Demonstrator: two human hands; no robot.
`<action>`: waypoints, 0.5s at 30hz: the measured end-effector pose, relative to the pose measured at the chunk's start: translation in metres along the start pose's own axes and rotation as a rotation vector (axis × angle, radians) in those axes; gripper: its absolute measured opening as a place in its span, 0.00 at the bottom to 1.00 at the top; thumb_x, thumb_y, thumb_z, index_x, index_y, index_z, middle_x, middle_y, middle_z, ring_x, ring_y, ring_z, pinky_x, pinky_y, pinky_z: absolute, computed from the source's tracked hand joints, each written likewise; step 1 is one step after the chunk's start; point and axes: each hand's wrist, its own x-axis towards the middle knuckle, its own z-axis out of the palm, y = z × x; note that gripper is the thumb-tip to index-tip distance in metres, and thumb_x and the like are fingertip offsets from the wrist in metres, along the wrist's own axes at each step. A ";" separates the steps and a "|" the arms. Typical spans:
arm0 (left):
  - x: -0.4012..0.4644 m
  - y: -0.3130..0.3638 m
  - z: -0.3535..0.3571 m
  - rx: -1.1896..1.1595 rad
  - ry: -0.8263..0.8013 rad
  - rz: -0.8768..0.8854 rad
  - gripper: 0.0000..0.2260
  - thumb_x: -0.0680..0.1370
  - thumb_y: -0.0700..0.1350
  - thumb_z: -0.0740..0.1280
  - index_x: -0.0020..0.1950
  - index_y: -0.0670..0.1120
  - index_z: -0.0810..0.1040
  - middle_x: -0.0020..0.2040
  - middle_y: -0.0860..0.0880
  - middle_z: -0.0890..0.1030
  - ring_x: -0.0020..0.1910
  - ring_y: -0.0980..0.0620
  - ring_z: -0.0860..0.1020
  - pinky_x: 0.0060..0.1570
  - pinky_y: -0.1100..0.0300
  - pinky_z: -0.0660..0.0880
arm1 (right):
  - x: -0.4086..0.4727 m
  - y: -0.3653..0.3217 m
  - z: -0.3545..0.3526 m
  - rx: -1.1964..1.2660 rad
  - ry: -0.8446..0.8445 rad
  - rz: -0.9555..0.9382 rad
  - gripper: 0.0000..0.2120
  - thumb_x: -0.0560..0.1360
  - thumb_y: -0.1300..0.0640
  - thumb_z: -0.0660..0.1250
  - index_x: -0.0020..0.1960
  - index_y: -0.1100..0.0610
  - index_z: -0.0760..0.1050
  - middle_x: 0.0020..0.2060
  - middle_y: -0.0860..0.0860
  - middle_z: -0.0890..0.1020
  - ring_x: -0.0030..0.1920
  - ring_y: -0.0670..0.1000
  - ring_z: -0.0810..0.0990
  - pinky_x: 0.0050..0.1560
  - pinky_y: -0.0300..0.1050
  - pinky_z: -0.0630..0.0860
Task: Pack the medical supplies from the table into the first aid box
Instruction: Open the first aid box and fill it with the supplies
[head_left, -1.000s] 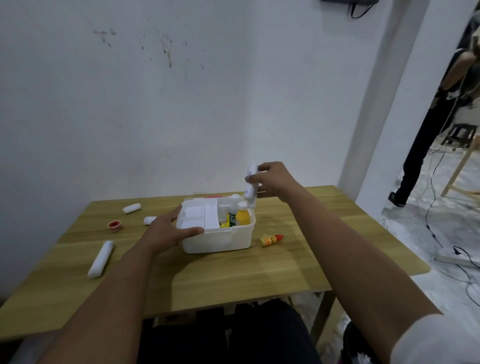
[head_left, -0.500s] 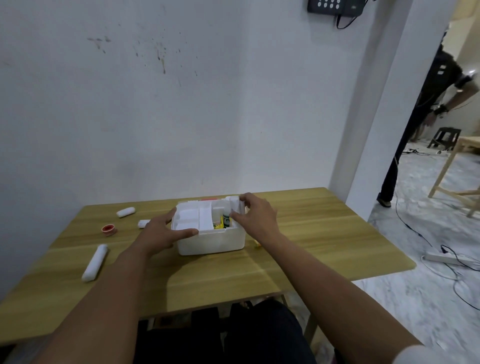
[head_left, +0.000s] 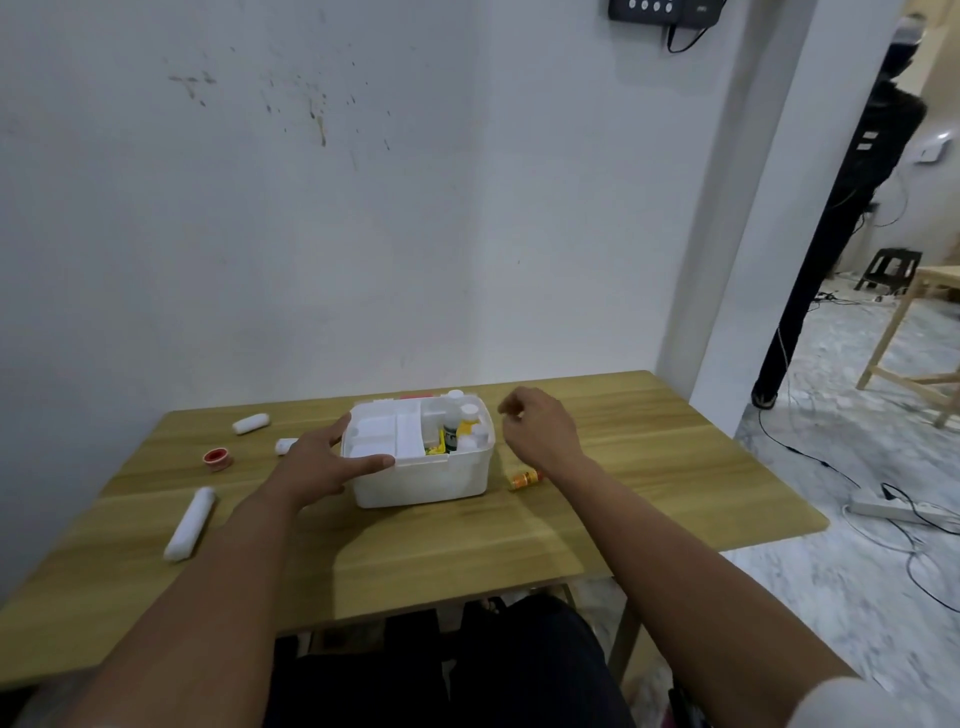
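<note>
The white first aid box (head_left: 423, 478) stands open in the middle of the wooden table (head_left: 467, 540). Inside it are several bottles, among them a yellow one (head_left: 467, 422) and a white one (head_left: 475, 440). My left hand (head_left: 324, 460) grips the box's left front rim. Just right of the box hovers my right hand (head_left: 540, 428), holding nothing, fingers loosely curled. A small orange bottle with a red cap (head_left: 523, 479) lies on the table under my right wrist. Left of the box lie a long white roll (head_left: 189, 522), two short white rolls (head_left: 250, 423) (head_left: 284, 446) and a red tape spool (head_left: 218, 458).
The table's far edge meets a white wall. To the right, a person in black (head_left: 831, 249) stands on the marble floor, with cables and a power strip (head_left: 893, 512) nearby. A wooden frame (head_left: 914, 332) and a black stool (head_left: 891, 267) are beyond.
My right hand lowered the white bottle into the box, let it go and drew back to the right, empty. My left hand stayed on the box.
</note>
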 end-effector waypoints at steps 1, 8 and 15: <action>0.000 0.000 0.000 0.002 0.000 -0.003 0.58 0.54 0.71 0.79 0.81 0.58 0.61 0.78 0.49 0.68 0.68 0.43 0.73 0.34 0.61 0.81 | 0.003 0.008 -0.004 -0.112 -0.110 0.056 0.12 0.74 0.57 0.64 0.54 0.47 0.81 0.55 0.46 0.83 0.54 0.51 0.82 0.59 0.54 0.79; 0.000 0.001 -0.001 0.008 -0.001 -0.015 0.60 0.52 0.72 0.78 0.81 0.57 0.61 0.78 0.49 0.68 0.67 0.44 0.73 0.37 0.58 0.82 | 0.003 0.044 0.002 -0.511 -0.555 0.020 0.15 0.77 0.55 0.72 0.63 0.54 0.84 0.55 0.52 0.86 0.54 0.54 0.83 0.55 0.49 0.81; -0.004 0.002 0.000 -0.007 0.005 0.006 0.61 0.51 0.73 0.78 0.80 0.57 0.62 0.76 0.50 0.70 0.67 0.44 0.73 0.39 0.57 0.83 | 0.052 -0.007 -0.076 -0.176 -0.323 -0.015 0.16 0.67 0.57 0.83 0.51 0.56 0.81 0.45 0.52 0.86 0.45 0.53 0.87 0.48 0.51 0.85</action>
